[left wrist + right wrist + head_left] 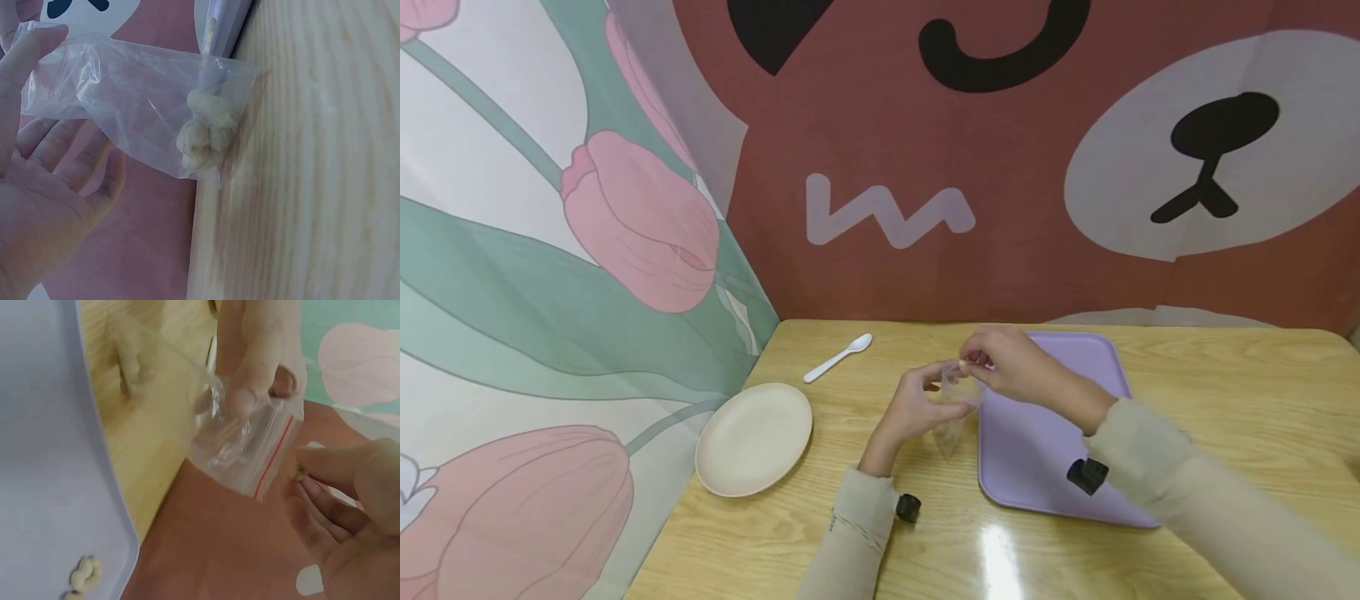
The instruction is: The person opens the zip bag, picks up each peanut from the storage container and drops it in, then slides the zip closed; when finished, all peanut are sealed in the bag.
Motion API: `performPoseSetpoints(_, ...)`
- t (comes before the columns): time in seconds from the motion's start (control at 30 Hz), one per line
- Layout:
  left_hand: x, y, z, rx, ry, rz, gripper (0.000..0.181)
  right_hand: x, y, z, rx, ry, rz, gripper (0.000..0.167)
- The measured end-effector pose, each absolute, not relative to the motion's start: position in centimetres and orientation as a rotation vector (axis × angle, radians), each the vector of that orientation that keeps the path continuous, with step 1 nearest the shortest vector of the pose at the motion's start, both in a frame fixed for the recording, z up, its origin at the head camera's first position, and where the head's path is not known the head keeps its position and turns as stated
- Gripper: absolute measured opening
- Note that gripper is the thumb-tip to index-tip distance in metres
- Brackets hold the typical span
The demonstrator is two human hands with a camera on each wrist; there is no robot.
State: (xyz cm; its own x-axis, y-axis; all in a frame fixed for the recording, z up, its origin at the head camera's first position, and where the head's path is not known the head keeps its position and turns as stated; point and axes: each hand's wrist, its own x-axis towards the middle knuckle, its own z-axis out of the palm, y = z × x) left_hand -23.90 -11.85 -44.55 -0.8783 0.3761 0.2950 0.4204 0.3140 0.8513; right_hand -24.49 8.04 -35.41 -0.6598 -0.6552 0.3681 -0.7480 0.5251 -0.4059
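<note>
My left hand (913,407) grips a clear zip bag (137,87) near its top, thumb on one side and fingers on the other. Several unshelled peanuts (209,119) lie in the bag's bottom corner, low over the wooden table. Between thumb and fingertips, my right hand (1018,367) pinches a small pale peanut (297,473), mostly hidden by the fingers. It is close beside the bag's mouth, where a red zip line shows in the right wrist view. Other peanuts (86,574) lie on the purple tray (1037,458), under my right forearm.
A cream round plate (754,440) lies at the table's left edge. Behind it is a white plastic spoon (838,358). The wooden table (1240,400) ends against a wall hanging (865,275) with a printed bear; a tulip-print cloth (640,225) hangs at the left.
</note>
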Motion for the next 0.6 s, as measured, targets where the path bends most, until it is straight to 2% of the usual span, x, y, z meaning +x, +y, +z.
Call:
performPoseSetpoints(0.17,-23.86,-11.76,-44.4,-0.736,-2.531,-1.646,0.057,-24.17,7.8,-35.48,1.262,-2.611,0.816,0.011)
performPoseSetpoints(0.6,-23.82,-11.76,-44.51,-0.741,-2.546,-1.612,0.059,-23.75,7.74,-35.05,1.206,-2.709,0.851,0.012)
